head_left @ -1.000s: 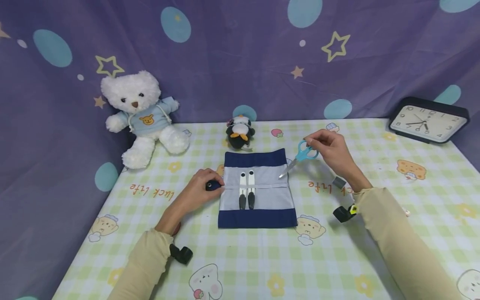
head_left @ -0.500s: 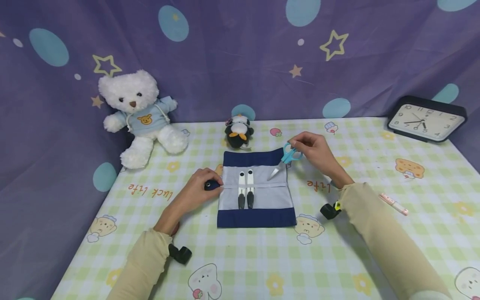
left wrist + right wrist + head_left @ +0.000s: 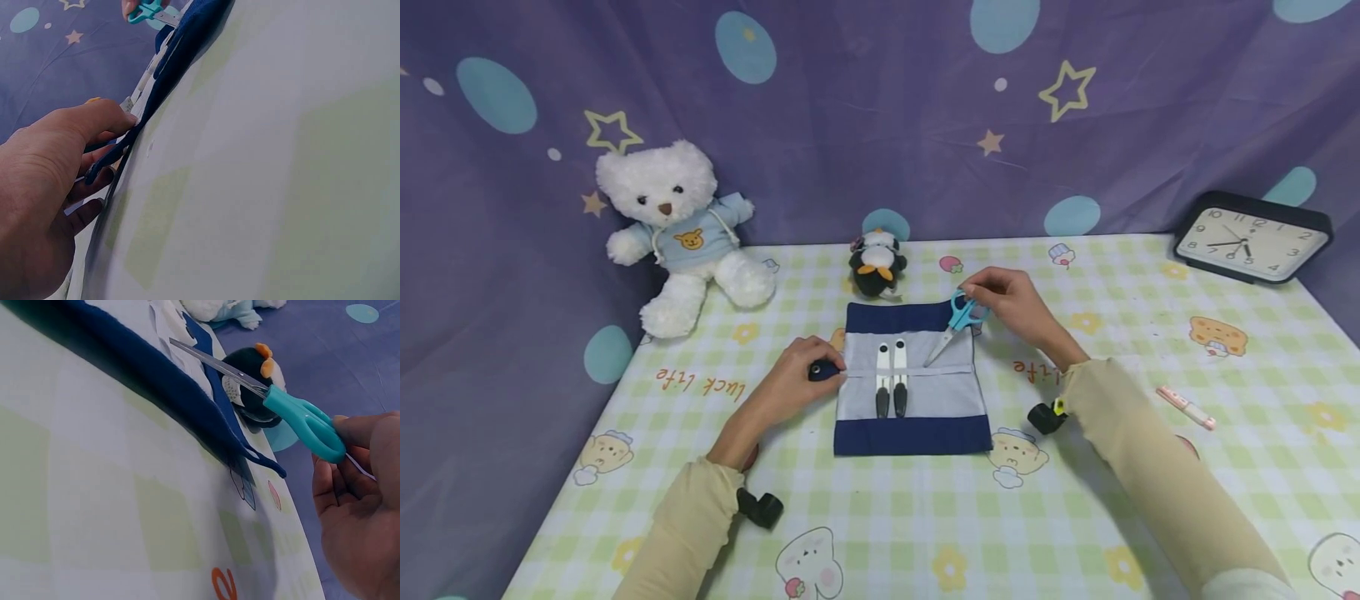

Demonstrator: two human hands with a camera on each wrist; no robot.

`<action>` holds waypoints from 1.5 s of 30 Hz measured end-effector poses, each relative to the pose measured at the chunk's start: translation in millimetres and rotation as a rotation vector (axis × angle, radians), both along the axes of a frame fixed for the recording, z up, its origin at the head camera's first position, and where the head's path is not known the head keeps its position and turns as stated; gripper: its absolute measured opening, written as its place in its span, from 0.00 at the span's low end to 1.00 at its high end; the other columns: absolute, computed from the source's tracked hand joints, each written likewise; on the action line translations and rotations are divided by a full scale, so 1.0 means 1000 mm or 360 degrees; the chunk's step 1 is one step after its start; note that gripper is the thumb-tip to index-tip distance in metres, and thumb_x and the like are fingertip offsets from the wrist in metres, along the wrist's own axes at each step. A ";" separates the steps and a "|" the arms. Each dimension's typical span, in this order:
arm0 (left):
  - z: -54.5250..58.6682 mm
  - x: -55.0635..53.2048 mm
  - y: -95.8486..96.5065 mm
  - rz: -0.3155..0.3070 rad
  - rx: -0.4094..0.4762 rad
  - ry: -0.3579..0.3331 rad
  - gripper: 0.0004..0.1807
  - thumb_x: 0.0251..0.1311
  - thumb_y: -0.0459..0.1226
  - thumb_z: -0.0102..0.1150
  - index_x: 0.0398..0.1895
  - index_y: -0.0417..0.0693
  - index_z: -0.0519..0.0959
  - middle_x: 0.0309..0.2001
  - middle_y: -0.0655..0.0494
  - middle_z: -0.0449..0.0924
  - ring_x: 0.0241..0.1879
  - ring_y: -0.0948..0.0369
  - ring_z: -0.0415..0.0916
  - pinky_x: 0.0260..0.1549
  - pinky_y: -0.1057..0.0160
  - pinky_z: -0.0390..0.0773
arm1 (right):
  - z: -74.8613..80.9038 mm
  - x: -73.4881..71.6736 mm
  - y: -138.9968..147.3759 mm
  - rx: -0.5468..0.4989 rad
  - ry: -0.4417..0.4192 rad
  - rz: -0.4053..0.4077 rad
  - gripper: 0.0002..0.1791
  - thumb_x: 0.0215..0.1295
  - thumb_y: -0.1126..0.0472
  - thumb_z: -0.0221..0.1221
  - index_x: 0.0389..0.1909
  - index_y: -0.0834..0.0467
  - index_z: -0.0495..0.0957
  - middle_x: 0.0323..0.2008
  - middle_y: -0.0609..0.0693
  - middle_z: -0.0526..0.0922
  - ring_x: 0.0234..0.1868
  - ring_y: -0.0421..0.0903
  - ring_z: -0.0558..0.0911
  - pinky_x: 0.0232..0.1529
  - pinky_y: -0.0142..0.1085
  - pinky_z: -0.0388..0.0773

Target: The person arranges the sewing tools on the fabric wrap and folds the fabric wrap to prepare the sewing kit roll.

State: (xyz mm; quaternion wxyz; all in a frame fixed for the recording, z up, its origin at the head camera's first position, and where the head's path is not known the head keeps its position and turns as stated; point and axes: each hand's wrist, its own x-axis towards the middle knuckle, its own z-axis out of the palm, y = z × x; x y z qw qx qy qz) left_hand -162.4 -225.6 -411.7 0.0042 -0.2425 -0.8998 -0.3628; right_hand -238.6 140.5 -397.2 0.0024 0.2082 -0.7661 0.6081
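A navy and grey fabric tool pouch (image 3: 913,437) lies unfolded on the table. Two white-and-black utensils (image 3: 892,379) stand side by side behind its middle strip, their dark ends toward the person. My right hand (image 3: 1011,304) pinches a pair of turquoise-handled scissors (image 3: 964,315) by the handle loops. The closed blades slant down over the grey cloth, tip close by the middle strip, as the right wrist view also shows with the scissors (image 3: 300,419). At the pouch's left edge my left hand (image 3: 793,375) pinches the navy tab; its fingers (image 3: 100,122) hold the cloth.
Behind the pouch sits a small penguin plush (image 3: 877,265). A white teddy bear (image 3: 688,242) leans at the back left, and a black-framed clock (image 3: 1252,239) stands at the back right. A pink-and-white pen-like stick (image 3: 1186,407) lies right of my right forearm.
My right hand has carried the scissors left and slightly downward, from beside the pouch to over its right half. The left hand stays at the pouch's edge.
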 end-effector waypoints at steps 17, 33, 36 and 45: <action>-0.001 0.001 0.000 0.0011 -0.0013 0.0012 0.05 0.63 0.34 0.71 0.40 0.51 0.85 0.46 0.53 0.80 0.47 0.51 0.71 0.46 0.49 0.73 | 0.004 0.000 -0.014 0.0271 -0.0011 0.0105 0.11 0.77 0.67 0.58 0.52 0.67 0.84 0.44 0.61 0.86 0.38 0.47 0.81 0.40 0.36 0.76; 0.000 0.002 0.000 0.0025 -0.0017 -0.0005 0.05 0.63 0.35 0.71 0.40 0.51 0.85 0.46 0.53 0.80 0.47 0.51 0.71 0.47 0.49 0.73 | 0.002 0.001 -0.022 0.0294 0.0040 0.0175 0.12 0.77 0.66 0.58 0.53 0.67 0.84 0.47 0.61 0.86 0.40 0.52 0.83 0.40 0.36 0.77; 0.000 0.002 0.000 0.0021 -0.0014 0.0000 0.05 0.63 0.35 0.71 0.40 0.51 0.85 0.46 0.53 0.80 0.47 0.50 0.72 0.46 0.48 0.73 | 0.001 0.001 -0.023 0.0323 0.0048 0.0168 0.12 0.77 0.66 0.58 0.53 0.66 0.84 0.47 0.60 0.86 0.39 0.52 0.83 0.39 0.35 0.77; -0.001 0.000 0.001 0.0028 -0.0024 0.0001 0.05 0.63 0.35 0.72 0.39 0.51 0.85 0.46 0.54 0.80 0.47 0.51 0.71 0.46 0.49 0.73 | 0.001 0.001 -0.030 0.0378 0.0085 0.0168 0.11 0.76 0.67 0.59 0.52 0.66 0.85 0.48 0.59 0.86 0.42 0.51 0.84 0.43 0.38 0.79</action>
